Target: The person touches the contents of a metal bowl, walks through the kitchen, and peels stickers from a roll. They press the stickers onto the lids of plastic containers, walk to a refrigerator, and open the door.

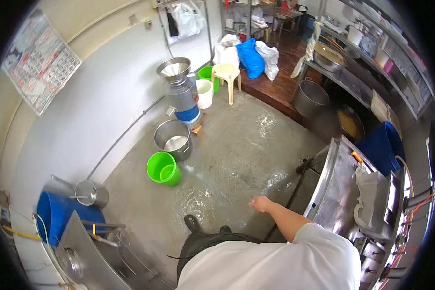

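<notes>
My right hand (pixel 260 203) hangs over the wet floor, its fingers loosely bent and holding nothing that I can see. The metal worktop (pixel 331 193) is the nearest thing on its right, apart from the hand. My left hand is out of the picture. Ahead on the floor stand a bright green bucket (pixel 163 169) and a large steel pot (pixel 173 137), side by side. Behind them is a grinder-like machine (pixel 182 96) with a steel funnel on top.
A cream stool (pixel 225 72), a white bucket (pixel 204 94) and a blue sack (pixel 250 58) stand at the back. The raised brown floor's edge (pixel 275 104) crosses ahead. Blue barrels (pixel 65 215) flank both sides; a steel shelf (pixel 343 79) holds pans on the right.
</notes>
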The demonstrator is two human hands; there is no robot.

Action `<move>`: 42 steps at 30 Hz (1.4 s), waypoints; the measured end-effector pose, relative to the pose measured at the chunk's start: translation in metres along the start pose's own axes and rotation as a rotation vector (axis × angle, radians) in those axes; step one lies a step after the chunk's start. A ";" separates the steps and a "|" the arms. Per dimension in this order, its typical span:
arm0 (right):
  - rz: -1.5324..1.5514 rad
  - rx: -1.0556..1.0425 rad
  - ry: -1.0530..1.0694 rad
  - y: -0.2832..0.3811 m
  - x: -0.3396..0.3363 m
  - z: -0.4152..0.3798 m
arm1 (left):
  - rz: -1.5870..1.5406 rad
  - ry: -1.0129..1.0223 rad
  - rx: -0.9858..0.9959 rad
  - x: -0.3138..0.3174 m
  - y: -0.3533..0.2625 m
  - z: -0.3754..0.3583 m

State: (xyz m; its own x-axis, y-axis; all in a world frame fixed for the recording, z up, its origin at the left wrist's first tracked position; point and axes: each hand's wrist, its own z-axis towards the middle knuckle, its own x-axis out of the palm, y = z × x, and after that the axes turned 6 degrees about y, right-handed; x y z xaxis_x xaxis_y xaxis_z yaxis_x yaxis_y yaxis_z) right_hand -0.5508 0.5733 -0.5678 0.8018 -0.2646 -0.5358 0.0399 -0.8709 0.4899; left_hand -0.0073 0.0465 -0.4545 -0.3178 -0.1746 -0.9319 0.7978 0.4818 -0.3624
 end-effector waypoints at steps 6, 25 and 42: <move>-0.165 0.013 0.090 -0.030 -0.009 -0.004 | 0.298 0.583 0.431 0.093 -0.098 -0.066; -0.092 -0.099 -0.109 0.016 -0.227 0.069 | 0.260 1.098 1.515 0.275 -0.564 -0.381; 1.191 -0.755 0.217 0.124 -0.561 0.161 | -0.071 2.544 2.265 0.064 -0.795 -0.877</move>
State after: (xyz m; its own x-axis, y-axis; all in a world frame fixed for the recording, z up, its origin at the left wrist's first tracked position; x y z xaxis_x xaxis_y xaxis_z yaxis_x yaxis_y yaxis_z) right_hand -1.0912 0.5470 -0.3171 0.6527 -0.5420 0.5294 -0.4637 0.2668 0.8449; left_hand -1.1116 0.4056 -0.2141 0.8998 0.3446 -0.2678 -0.3090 0.0698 -0.9485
